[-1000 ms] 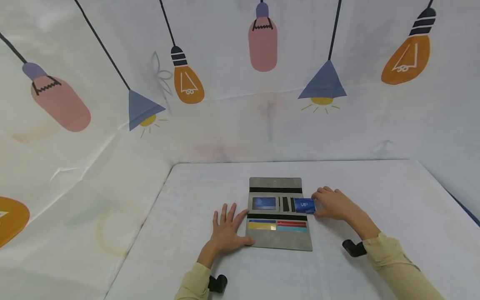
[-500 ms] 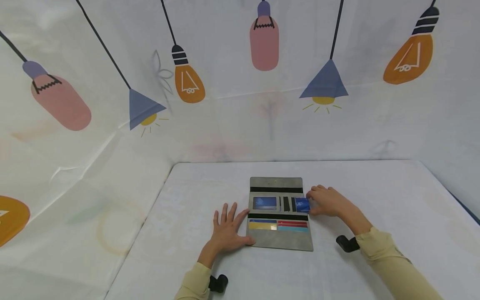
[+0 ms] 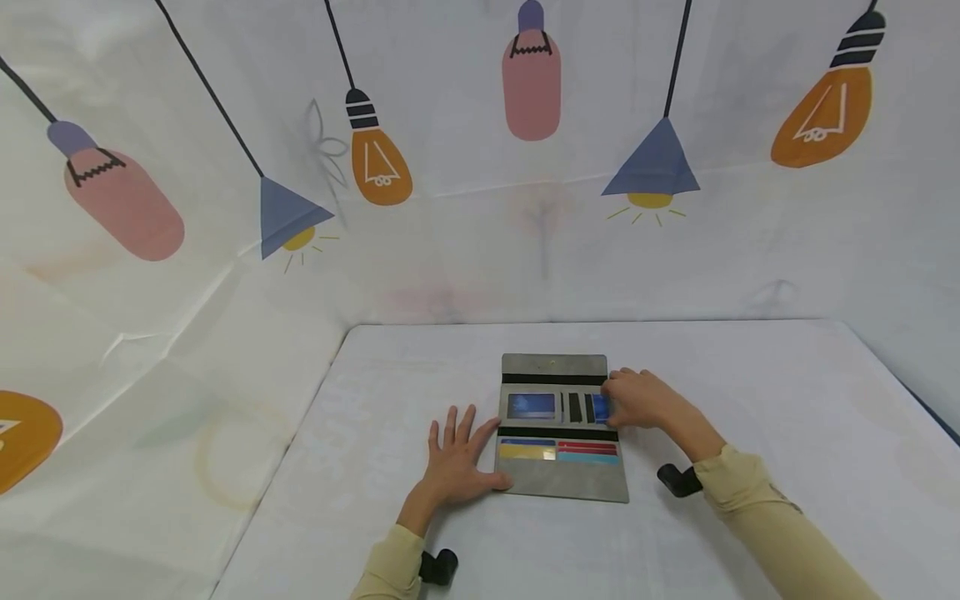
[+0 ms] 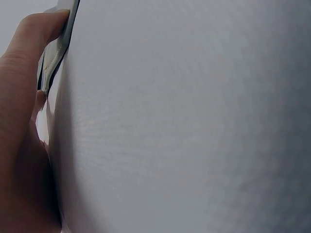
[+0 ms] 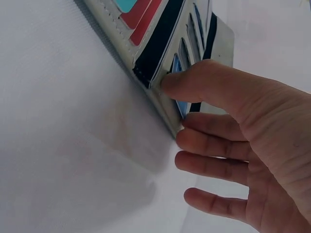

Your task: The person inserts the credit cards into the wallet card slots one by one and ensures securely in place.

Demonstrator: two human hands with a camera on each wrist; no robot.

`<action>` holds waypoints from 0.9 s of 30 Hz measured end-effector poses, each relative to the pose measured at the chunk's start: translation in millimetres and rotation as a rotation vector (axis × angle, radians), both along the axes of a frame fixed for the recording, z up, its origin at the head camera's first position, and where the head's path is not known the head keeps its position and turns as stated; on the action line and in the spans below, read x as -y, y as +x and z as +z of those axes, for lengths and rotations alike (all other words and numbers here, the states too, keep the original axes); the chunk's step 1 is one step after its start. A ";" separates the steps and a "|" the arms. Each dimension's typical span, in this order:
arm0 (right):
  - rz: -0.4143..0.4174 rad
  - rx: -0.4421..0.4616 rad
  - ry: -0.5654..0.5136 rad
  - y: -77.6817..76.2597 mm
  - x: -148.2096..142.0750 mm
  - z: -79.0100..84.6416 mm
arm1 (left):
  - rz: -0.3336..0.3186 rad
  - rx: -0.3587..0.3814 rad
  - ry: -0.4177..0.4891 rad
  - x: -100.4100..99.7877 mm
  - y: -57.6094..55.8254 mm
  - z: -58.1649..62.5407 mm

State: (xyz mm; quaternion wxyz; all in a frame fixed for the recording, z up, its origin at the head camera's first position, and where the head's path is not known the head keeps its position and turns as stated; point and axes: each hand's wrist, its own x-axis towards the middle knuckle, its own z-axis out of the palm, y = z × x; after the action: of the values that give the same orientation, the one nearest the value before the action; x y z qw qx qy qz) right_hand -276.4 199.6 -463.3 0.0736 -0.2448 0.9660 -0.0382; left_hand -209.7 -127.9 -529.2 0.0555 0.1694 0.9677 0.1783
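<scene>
An unfolded grey wallet [image 3: 561, 482] lies flat on the white table, with dark bands across it and several coloured cards in its slots. Along its left edge my left hand [image 3: 456, 472] rests with fingers spread, the thumb on the lower left corner. My right hand [image 3: 647, 402] is at the right edge, thumb and index finger at the outer end of a blue card [image 3: 600, 408] that sits mostly inside a side slot. In the right wrist view, a strip of the blue card [image 5: 181, 108] shows between thumb and index finger; the other fingers are loosely bent.
A white table [image 3: 420, 358] surrounds the wallet, backed by a white sheet [image 3: 465, 242] printed with lamps and bulbs. Black camera mounts are worn at the left wrist [image 3: 439, 567] and the right wrist [image 3: 678, 481].
The right hand has moved left, and the blue card has slid left into the wallet's slot until its lettering no longer shows. The left hand has stayed in place.
</scene>
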 end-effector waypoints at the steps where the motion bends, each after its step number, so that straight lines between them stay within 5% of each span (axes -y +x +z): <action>1: -0.001 0.005 -0.001 -0.3 0.8 -0.1 | -0.002 -0.001 0.003 -0.3 -0.1 -0.1; 16: -0.025 0.016 0.002 0.4 5.3 -3.9 | -0.023 -0.013 0.009 -3.4 -2.8 1.8; 21: -0.047 0.014 -0.045 9.1 0.9 -14.3 | -0.024 0.004 0.000 -1.0 -0.4 3.7; 27: -0.047 -0.093 -0.086 28.0 -16.3 -26.9 | -0.015 0.014 -0.018 2.8 3.1 4.9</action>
State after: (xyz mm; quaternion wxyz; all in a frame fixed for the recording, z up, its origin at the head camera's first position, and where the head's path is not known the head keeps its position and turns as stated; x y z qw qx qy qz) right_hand -248.4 215.9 -490.3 0.0173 -0.2263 0.9714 -0.0698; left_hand -206.5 -130.7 -524.3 0.0650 0.1748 0.9676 0.1702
